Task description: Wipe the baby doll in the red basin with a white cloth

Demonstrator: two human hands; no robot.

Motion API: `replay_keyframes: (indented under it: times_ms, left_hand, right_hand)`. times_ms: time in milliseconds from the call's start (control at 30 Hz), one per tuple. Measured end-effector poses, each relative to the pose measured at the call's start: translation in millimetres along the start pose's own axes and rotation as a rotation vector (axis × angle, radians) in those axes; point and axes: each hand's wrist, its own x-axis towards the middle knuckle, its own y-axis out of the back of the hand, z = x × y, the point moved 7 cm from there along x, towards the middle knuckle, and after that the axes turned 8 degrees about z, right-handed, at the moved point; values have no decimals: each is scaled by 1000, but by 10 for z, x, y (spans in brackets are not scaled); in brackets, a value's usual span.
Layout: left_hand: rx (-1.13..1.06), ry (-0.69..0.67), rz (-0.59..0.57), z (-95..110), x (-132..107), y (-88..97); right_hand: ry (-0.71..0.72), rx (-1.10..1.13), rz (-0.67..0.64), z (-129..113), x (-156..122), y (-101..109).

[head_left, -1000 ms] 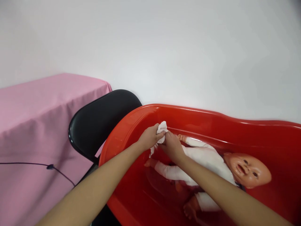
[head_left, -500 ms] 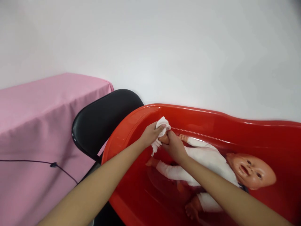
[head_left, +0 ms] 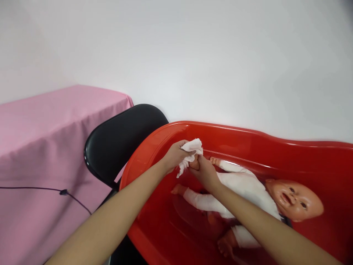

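A baby doll [head_left: 242,189] with a white cloth body lies on its back in a red bathtub [head_left: 309,156], its head to the right. My left hand [head_left: 175,156] is closed on a crumpled white cloth [head_left: 190,149], which touches the doll's raised foot [head_left: 195,163]. My right hand [head_left: 206,171] grips that same foot or ankle from the right; its fingers are partly hidden. Below, the doll's other foot [head_left: 178,190] rests near the tub's left end. One doll hand [head_left: 226,246] shows near the bottom, the other [head_left: 215,161] by the far wall.
Left of the tub stands a black chair [head_left: 124,140], close against its rim. Behind it is a table with a pink cloth [head_left: 55,125], and a dark cable [head_left: 35,188] with a small clip hangs across its front. A pale wall [head_left: 220,62] rises behind the tub.
The white cloth has shifted slightly right and spread over the top of the doll's foot, as my left hand moved a little. My right hand and the doll stay nearly still.
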Motion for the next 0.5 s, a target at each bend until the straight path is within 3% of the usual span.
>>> replay_keyframes:
  times_ms: [233,500]
  left_hand:
    - [83,75,-121,57,-114,-108]
    - [37,15,20,-6,-27,-10]
  right_hand:
    - [-39,96,13,25,17,68]
    - [-48,43,34,37,-3,60]
